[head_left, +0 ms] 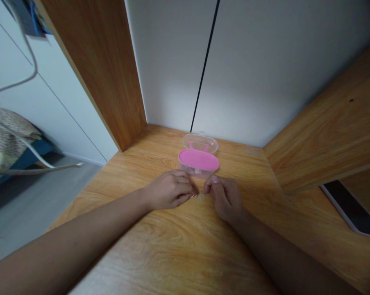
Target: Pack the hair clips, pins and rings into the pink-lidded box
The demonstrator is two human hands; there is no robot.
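Note:
A small oval clear plastic case (198,160) with a pink insert lies open on the wooden desk (160,241), its clear lid (200,143) tipped back toward the wall. My left hand (169,189) and my right hand (224,196) rest on the desk just in front of the case, fingertips almost meeting. Between the fingertips sits a tiny pale object (200,197) on the wood; it is too small to tell what it is or which fingers pinch it. Both hands have the fingers curled.
A wooden side panel (101,69) rises at the left and a wooden shelf (332,127) juts in at the right. A dark phone or tablet (350,209) lies at the right edge. White cables (25,78) hang at the far left. A white wall stands behind.

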